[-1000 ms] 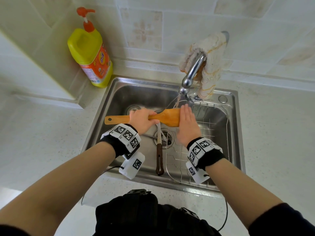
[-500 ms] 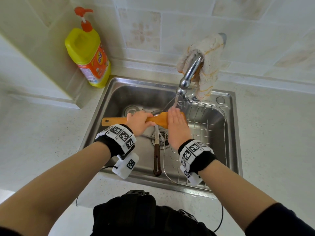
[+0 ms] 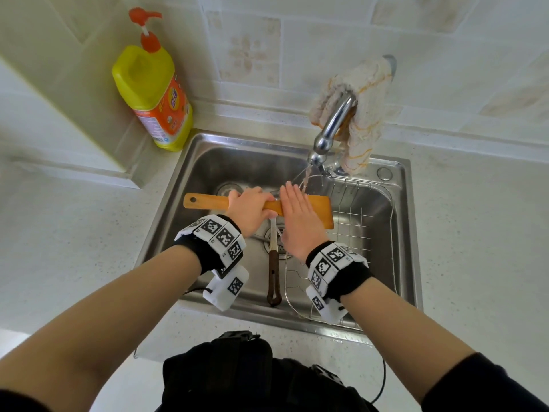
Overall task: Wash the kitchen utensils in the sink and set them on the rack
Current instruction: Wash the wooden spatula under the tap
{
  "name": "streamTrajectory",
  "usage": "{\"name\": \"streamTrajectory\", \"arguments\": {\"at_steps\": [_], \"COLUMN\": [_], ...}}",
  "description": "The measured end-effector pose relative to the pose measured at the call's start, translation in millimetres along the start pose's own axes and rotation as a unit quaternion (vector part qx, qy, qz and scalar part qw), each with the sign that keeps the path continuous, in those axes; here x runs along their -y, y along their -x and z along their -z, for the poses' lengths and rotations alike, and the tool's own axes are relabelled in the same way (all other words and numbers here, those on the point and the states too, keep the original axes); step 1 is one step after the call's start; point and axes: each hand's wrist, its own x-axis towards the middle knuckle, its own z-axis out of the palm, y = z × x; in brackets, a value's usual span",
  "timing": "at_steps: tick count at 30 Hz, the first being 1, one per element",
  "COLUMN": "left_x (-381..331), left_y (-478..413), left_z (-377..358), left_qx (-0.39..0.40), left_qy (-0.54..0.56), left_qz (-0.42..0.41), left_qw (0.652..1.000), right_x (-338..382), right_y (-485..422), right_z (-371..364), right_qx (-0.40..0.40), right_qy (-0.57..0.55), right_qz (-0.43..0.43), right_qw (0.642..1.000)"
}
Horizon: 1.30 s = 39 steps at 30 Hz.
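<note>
Over the steel sink [image 3: 190, 185] I hold a wooden spatula [image 3: 322, 209] level under the running faucet [image 3: 329, 135]. My left hand [image 3: 251, 211] grips its handle near the middle. My right hand [image 3: 298, 218] lies flat with straight fingers on the spatula's blade, covering its left part. A utensil with a dark brown handle [image 3: 274, 281] lies on the sink floor over the drain, its head hidden beneath my hands. A wire rack [image 3: 371, 233] sits in the right half of the sink.
A yellow dish soap bottle [image 3: 151, 93] with an orange pump stands on the counter at the sink's back left corner. A cloth [image 3: 361, 114] hangs over the faucet's base. Pale counter surrounds the sink on both sides.
My right hand has slid left along the blade toward the handle, baring the blade's right end. My left hand keeps its grip on the handle.
</note>
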Motion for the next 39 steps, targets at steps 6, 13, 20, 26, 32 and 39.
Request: {"name": "streamTrajectory", "arguments": {"at_steps": [6, 13, 20, 26, 32, 39], "left_x": [24, 47, 54, 41, 33, 31], "left_y": [16, 21, 14, -4, -21, -16], "left_z": [-2, 4, 4, 8, 2, -19], "left_qx": [0.012, -0.004, -0.011, 0.0, -0.047, -0.104], "left_qy": [0.034, 0.062, 0.05, -0.102, -0.133, -0.04], "left_qz": [0.003, 0.064, 0.076, -0.053, -0.122, -0.073], "left_qw": [0.999, 0.996, 0.996, 0.993, 0.982, 0.991], "right_x": [-14, 36, -14, -30, -41, -34], "right_y": [7, 5, 0, -14, -26, -24], "right_z": [4, -3, 12, 17, 1, -18], "right_qx": [0.031, 0.01, 0.046, 0.015, 0.062, 0.12], "right_qy": [-0.05, 0.016, -0.117, -0.255, -0.25, -0.371], "right_qz": [-0.095, 0.036, -0.093, -0.106, -0.119, -0.212], "right_qw": [0.994, 0.999, 0.988, 0.961, 0.959, 0.896]}}
